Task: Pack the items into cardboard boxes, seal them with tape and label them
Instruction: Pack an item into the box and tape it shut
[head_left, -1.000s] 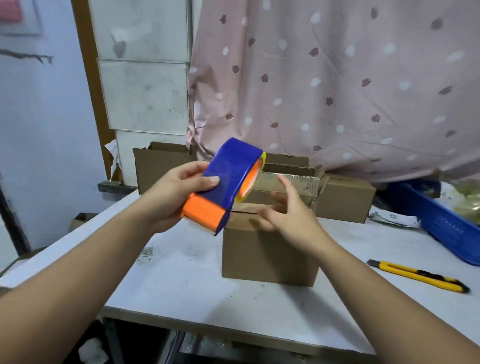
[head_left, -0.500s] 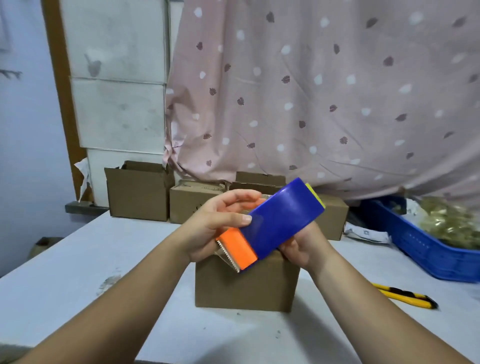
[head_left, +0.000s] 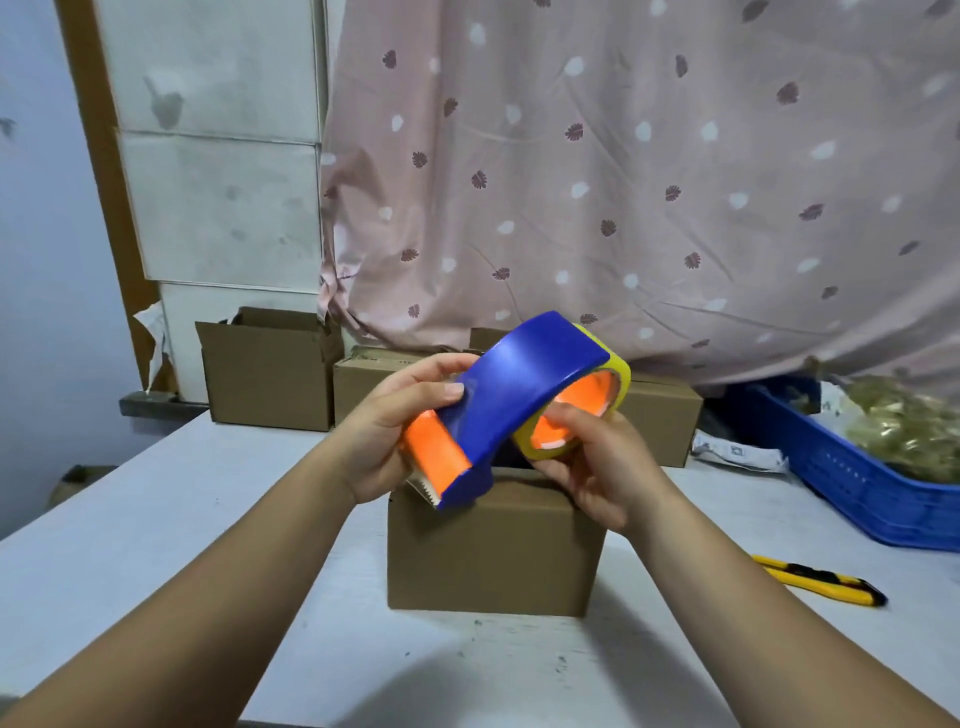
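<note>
I'm at a makeshift packing bench in a storeroom: cardboard boxes (head_left: 270, 369) line my white table (head_left: 130, 519), a blue crate (head_left: 852, 483) holds bagged goods, and a pink sheet (head_left: 623, 182) drapes the wall.

— Evenly lit, soft and fairly bright. No harsh glare?
— Only a faint sheen on the blue tape dispenser (head_left: 524, 384). Broad soft shadow on the worktop (head_left: 130, 519), nearest edge.
— Sharp?
— Centre crisp enough; slightly soft overall. Bowed lines toward the edges, wide-angle stretch on both forearms.
</note>
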